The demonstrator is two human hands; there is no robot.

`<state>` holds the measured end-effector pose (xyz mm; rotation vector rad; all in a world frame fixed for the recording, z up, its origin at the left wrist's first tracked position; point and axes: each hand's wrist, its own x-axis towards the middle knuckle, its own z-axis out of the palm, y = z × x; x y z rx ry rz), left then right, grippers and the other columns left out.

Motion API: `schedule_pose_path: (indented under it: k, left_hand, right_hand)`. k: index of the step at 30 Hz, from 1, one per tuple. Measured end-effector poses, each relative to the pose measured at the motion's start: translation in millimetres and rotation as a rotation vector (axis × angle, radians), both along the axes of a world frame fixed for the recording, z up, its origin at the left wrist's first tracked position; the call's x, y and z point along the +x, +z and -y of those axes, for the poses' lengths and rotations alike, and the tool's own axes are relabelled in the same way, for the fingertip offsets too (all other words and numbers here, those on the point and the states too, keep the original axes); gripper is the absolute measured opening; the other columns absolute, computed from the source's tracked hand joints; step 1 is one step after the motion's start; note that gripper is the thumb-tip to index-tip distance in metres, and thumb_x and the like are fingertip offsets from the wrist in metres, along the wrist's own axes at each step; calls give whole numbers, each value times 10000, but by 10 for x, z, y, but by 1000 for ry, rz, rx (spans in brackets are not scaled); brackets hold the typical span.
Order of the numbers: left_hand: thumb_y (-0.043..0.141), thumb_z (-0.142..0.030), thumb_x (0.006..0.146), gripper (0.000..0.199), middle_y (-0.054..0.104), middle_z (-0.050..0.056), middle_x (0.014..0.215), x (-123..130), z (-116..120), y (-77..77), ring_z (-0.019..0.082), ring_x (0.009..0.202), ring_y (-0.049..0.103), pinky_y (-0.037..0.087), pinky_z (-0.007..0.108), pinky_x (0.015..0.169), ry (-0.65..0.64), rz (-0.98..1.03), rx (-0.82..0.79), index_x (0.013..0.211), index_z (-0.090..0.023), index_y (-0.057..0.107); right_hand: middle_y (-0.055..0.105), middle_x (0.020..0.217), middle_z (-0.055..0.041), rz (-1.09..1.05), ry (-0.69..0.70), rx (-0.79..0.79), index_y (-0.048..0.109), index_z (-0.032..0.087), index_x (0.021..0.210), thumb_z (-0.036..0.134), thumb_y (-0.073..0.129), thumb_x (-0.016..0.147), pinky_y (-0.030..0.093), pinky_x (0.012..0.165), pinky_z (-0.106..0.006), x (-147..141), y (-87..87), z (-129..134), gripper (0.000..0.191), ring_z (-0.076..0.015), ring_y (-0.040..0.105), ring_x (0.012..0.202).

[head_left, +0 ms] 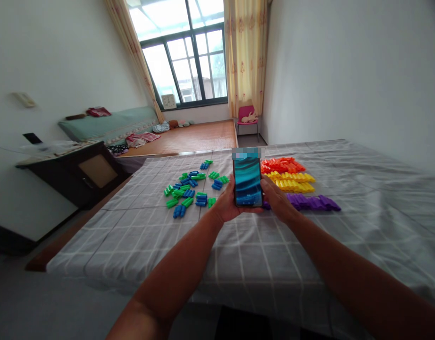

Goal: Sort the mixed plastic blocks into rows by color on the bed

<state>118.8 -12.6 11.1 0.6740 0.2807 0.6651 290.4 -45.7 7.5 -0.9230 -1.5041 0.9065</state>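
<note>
A smartphone (247,183) stands upright before me, its lit screen showing a blue wave pattern. My left hand (229,203) is closed around its left side and lower edge. Along the right edge my right hand (276,196) grips the same phone, fingers partly hidden behind it. Left of the phone lie scattered green clips (172,203) and blue clips (201,200), which look like plastic clothespins. To its right are an orange-red pile (283,165), yellow rows (291,182) and a purple row (311,202) of similar pieces, partly covered by the phone and right hand.
A grey checked cloth (132,236) covers the bed or table under the pieces. At left stands a dark cabinet (79,174). Beyond are a wooden bed platform (203,134), a pink chair (246,114), a window (189,61) and a white clock (168,101).
</note>
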Motion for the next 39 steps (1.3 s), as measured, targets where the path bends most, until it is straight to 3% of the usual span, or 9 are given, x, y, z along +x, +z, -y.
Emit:
schedule_pose_path:
  k: [8,19,34,39]
  left_hand:
    - [280,-619,947,666,648,178,1246,9,18,2,321,1077,657,535,546,881,-12,-17,61,1414,-186,475]
    - [309,-565,968,607,609,164,1314,118,50,-104,306,1180,605,484,545,974,-35,-92,128,1447,-214,436]
    - [436,-471,966,522,626,170,1288,169,121,-168,301,1182,606,513,483,964,31,-219,252,1397,-185,509]
    - [368,-537,966,588,608,190,1305,135,106,-96,321,1187,598,523,496,937,-42,-182,244,1409,-170,491]
  right_hand:
    - [640,1195,-52,53,-70,48,594,260,1221,592,389,936,447,1004,-394,9,39,-11,482,-246,569,1112]
    - [659,960,-34,-59,-213,59,612,197,1069,537,492,901,474,770,-308,44,162,3,398,-193,582,875]
    - [682,997,-30,-329,-277,1,615,202,1052,553,640,787,520,811,-332,62,155,-84,440,-207,623,932]
    - [679,1062,-26,-364,-214,24,594,244,1134,593,564,828,541,785,-333,69,142,-91,465,-212,631,964]
